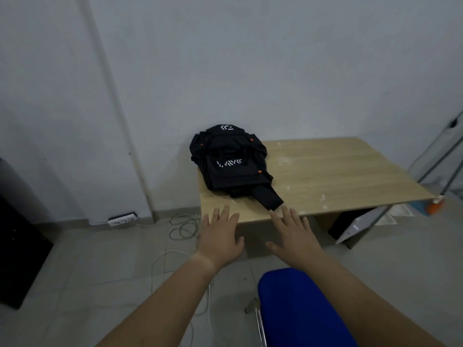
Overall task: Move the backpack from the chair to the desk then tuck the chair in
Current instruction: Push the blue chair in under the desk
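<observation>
On the tabletop (325, 171), a black backpack (229, 160) lies near the wall. Both hands, left (220, 236) and right (293, 236), hover open and empty, the right perhaps brushing a strap. Blue chair (300, 309) below.

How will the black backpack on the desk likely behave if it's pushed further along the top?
The backpack looks soft and slumped, so it would probably deform and drag rather than slide cleanly. Lying flat on the desk, it seems unlikely to tip. Its loose strap may trail or catch.
</observation>
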`<action>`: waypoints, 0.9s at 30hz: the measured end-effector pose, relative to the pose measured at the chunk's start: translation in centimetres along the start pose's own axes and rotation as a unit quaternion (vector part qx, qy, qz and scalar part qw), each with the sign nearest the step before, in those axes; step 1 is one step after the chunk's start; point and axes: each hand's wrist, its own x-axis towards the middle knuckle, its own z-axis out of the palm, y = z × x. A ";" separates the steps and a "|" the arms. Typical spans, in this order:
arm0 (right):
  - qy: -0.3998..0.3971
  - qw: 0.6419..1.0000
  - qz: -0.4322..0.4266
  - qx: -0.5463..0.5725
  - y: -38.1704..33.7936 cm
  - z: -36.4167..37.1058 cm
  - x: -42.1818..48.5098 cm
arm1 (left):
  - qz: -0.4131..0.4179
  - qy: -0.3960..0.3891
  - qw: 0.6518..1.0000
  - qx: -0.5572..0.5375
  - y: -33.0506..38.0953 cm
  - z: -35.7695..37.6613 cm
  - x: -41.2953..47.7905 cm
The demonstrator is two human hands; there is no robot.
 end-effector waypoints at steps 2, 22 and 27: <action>-0.011 1.000 0.006 -0.007 1.6 0.0 -1.9 | 0.004 0.002 1.000 -0.007 0.8 0.5 -1.6; -0.087 0.993 -0.051 0.057 24.8 5.0 -24.2 | -0.074 0.037 0.997 -0.006 26.5 10.3 -16.4; -0.112 0.989 -0.038 0.086 26.0 6.5 -28.8 | -0.055 0.020 0.998 -0.007 29.9 12.7 -19.6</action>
